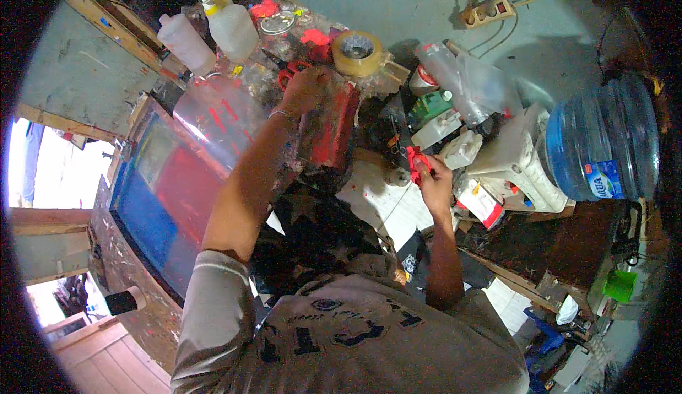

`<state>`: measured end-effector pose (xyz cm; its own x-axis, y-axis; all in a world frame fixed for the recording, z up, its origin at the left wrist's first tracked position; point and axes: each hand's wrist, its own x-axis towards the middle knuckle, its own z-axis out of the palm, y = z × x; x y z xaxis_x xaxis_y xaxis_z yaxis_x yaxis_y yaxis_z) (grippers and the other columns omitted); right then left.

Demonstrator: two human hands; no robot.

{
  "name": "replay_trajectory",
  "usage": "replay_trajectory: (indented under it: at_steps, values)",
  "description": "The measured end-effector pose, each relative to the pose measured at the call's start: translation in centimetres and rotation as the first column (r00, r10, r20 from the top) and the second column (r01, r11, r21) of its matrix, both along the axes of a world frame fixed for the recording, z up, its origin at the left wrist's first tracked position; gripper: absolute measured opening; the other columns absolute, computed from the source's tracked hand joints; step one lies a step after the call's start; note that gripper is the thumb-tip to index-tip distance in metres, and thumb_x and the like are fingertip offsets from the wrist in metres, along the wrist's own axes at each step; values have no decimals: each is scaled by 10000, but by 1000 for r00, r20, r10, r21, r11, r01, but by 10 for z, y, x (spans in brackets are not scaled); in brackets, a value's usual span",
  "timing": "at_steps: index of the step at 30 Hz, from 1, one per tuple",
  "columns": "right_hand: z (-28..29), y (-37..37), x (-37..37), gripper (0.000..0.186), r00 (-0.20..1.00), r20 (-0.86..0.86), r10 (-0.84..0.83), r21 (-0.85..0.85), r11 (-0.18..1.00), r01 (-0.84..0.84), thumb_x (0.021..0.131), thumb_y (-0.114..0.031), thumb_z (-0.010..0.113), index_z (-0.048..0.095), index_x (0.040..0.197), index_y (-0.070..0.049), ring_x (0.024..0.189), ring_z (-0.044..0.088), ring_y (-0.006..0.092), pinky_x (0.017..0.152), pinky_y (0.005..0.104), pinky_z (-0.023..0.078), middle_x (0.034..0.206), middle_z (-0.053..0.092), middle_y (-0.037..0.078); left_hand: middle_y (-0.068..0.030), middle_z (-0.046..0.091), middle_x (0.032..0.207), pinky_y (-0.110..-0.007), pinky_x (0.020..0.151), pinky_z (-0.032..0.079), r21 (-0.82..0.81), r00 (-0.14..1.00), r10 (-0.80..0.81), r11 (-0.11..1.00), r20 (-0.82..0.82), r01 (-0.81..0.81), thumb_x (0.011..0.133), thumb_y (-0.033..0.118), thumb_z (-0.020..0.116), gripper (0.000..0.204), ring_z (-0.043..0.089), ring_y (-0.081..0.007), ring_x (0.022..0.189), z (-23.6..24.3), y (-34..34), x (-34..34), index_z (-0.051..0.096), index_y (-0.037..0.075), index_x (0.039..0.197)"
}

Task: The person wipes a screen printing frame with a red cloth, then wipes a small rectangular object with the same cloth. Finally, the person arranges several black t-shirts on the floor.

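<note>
1. Head view, only one here. Left hand (310,88) is stretched forward at the near side of the cluttered, paint-spattered bench (320,23). Can't tell if its grip is wide or narrow, or whether anything's in there; the fingers mostly hide behind the back of the hand.
2. Right next to that hand: scissors with glossy red loop handles (285,78), and just under it a long boxy block smeared with red (325,135), rough and grimy on its sides.
3. Right hand (437,184) has a narrow grip, fingers pinching a bright red crumpled scrap (416,161). That scrap is up in the air right of the block, all soft folds, though I can't tell if it's cloth or something else.
4. Farther up the bench: a fat ring of shiny yellowish tape (348,58), a cloudy plastic bottle (186,42) and a rounder translucent jug with a yellow collar (233,33).
5. Left side, a clear glossy sheet with red streaks (213,120) sits beside a flat framed panel in blue and red (167,188).
6. Over on the right, wrinkly see-through plastic (462,85), a green plastic bottle (428,108), a scuffed white tub (522,156) and a big ribbed blue water jug (604,138).
</note>
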<state>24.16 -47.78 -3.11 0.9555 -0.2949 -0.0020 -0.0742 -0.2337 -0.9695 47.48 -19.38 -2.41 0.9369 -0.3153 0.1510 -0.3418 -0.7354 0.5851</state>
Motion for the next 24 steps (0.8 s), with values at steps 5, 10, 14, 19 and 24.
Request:
replay_trajectory:
  at_steps: [5,10,14,19,24]
  values:
    - [15,21,29,224,991,-132,18,131,991,-1,940,-171,649,707,1054,13,764,548,118,682,270,439,839,601,37,-209,612,1159,-538,917,480,430,998,-15,903,69,-16,908,342,597,351,600,-431,1052,-19,-8,-1,665,71,1121]
    - [13,52,68,238,995,94,46,-114,993,-35,909,-157,661,704,1083,-1,782,580,180,724,295,454,845,615,86,-247,504,1317,-572,987,426,229,929,284,913,238,-337,903,356,615,530,490,-439,1214,-12,-26,-54,522,54,1328]
    - [3,62,116,231,979,196,64,-385,923,17,896,-151,667,713,1085,-26,829,617,266,766,342,484,876,622,156,-299,440,1399,-555,1082,345,-76,942,237,971,236,-225,957,285,535,552,415,-448,1308,-10,-28,-81,424,-30,1396]
    - [-5,80,173,264,954,250,166,-661,749,43,878,-120,666,705,1128,-46,879,632,354,785,411,514,1002,600,200,-317,296,1519,-522,1181,198,30,962,188,980,195,-198,1001,222,434,526,261,-457,1428,-38,-21,-120,375,-121,1395]
    - [0,114,152,353,938,219,269,-724,690,-29,843,-29,638,653,1195,-16,928,589,398,811,454,505,1064,494,231,-324,172,1565,-502,1207,90,-28,989,149,988,-16,-150,1031,287,348,577,130,-446,1476,-31,-13,-124,329,-132,1428]
